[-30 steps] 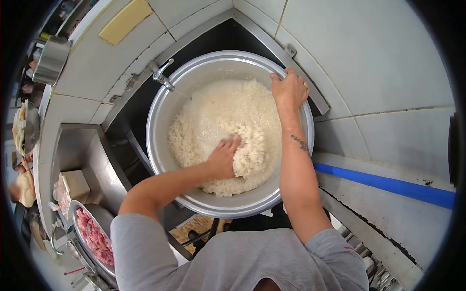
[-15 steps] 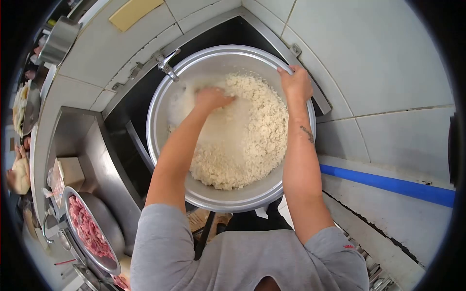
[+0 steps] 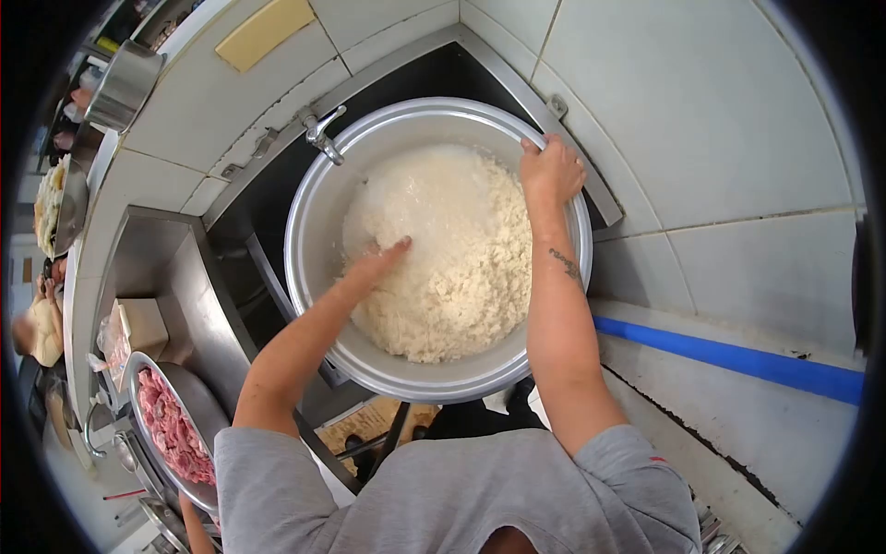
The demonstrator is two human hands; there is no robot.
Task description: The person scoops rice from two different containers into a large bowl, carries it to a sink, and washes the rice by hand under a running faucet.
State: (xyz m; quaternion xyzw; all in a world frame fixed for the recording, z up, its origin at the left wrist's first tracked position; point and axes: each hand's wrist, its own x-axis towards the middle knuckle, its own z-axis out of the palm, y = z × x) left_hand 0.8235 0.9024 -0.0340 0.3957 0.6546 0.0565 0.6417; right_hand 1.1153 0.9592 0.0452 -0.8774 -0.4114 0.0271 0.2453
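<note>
A wide metal pot (image 3: 318,217) holds white, rice-like grains (image 3: 480,300) under cloudy liquid (image 3: 429,189). My left hand (image 3: 380,261) is in the pot's left half, its thumb stretched out and the other fingers partly hidden in the wet grains; nothing shows gripped in it. At the upper right, my right hand (image 3: 552,173) is closed on the pot's rim. A metal tap (image 3: 323,136) reaches over the upper left rim.
Left of the pot is a steel sink (image 3: 175,263), with a white box (image 3: 143,328) and a metal bowl of raw meat (image 3: 171,429). A blue pipe (image 3: 729,355) runs along the right wall. Another person's arm (image 3: 195,526) shows at lower left.
My left hand has moved toward me and left through the pot. The pot and my right hand have shifted slightly. Another person's arm has appeared below the meat bowl.
</note>
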